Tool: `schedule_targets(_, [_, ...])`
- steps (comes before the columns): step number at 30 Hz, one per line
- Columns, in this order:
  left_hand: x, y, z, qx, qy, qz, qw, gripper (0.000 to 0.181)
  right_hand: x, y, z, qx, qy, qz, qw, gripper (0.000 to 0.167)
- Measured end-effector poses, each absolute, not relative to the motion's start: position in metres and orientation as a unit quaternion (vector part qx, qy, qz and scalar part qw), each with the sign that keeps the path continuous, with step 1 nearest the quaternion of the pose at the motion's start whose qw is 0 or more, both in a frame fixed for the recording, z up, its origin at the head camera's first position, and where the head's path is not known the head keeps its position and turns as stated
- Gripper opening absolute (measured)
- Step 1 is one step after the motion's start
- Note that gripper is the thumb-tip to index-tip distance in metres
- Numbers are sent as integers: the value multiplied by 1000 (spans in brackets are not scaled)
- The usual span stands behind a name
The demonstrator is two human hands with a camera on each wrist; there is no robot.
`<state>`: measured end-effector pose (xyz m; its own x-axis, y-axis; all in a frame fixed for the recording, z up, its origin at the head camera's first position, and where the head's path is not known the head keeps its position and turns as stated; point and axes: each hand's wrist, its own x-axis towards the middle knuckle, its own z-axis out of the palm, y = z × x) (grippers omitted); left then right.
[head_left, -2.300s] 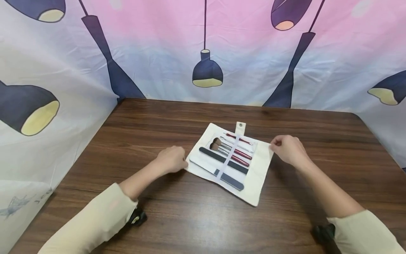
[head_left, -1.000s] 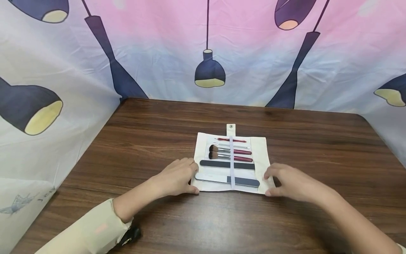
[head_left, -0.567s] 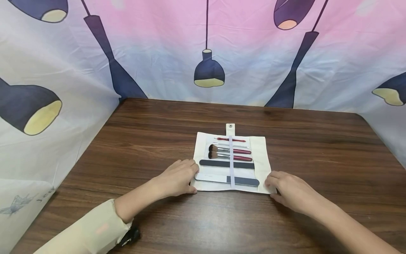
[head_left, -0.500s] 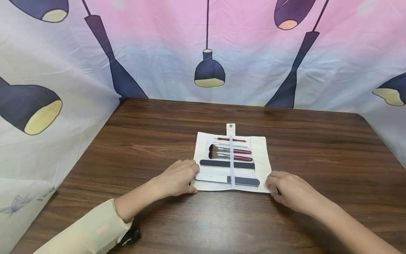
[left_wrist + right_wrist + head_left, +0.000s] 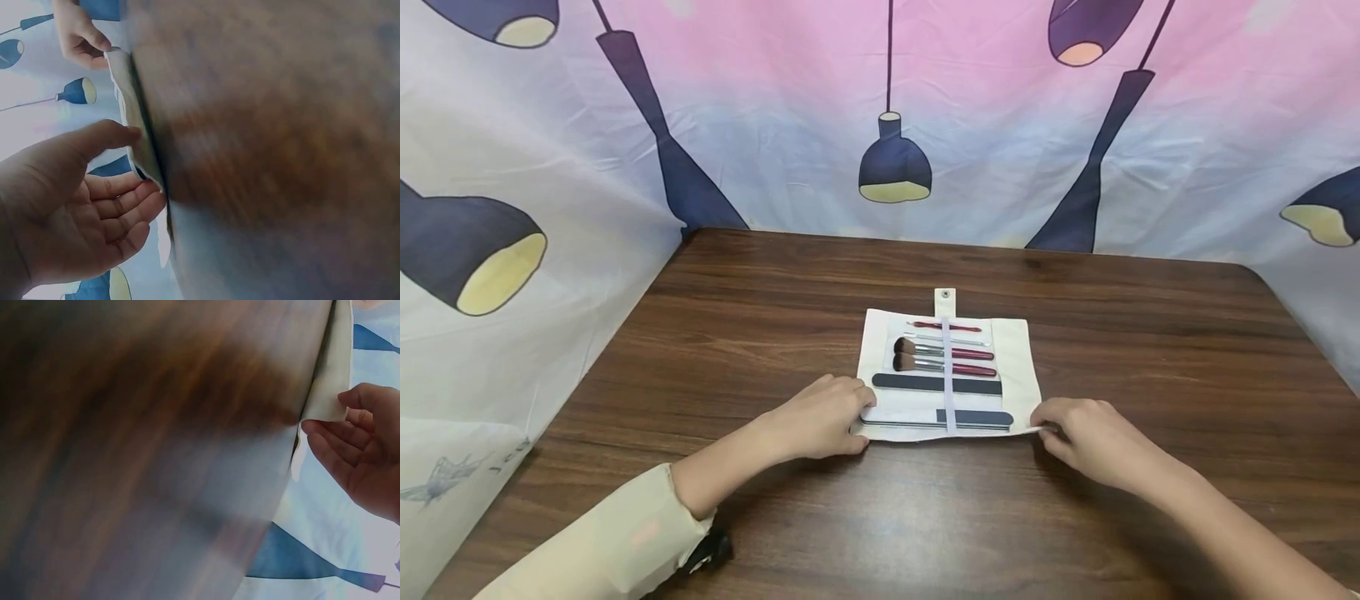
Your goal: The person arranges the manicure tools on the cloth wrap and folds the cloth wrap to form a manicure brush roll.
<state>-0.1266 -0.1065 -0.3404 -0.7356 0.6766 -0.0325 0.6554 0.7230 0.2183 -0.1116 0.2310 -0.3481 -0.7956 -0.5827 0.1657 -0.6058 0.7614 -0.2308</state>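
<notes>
A cream fabric brush roll lies unrolled on the table, its near edge raised off the wood. An elastic band crosses the tools in it: two makeup brushes with red handles, a dark nail file, a grey-and-white nail file, a red-handled tool and a thin clear or silver one. My left hand grips the near left corner, thumb on the outer face and fingers on the inner side. With thumb and fingertips, my right hand pinches the near right corner.
The dark wood-grain table extends around the roll on all sides. A snap strap sticks out from the roll's far edge. Behind the table hangs a cloth backdrop printed with lamps.
Earlier the roll was turned straight and drawn nearer the person. Within the last half second its near edge has risen off the table, both hands holding the near corners.
</notes>
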Motion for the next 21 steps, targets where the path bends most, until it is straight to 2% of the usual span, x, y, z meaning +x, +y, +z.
schedule_targets(4, [-133, -109, -341, 363, 921, 128, 58, 5, -119, 230, -347, 291, -943, 154, 37, 12])
schedule_targets(11, [-147, -109, -344, 300, 929, 198, 89, 12, -135, 233, -351, 233, -949, 211, 7, 5])
schedule_targets(21, [-162, -107, -349, 218, 946, 229, 66, 18, -159, 227, -354, 160, -948, 264, -78, 14])
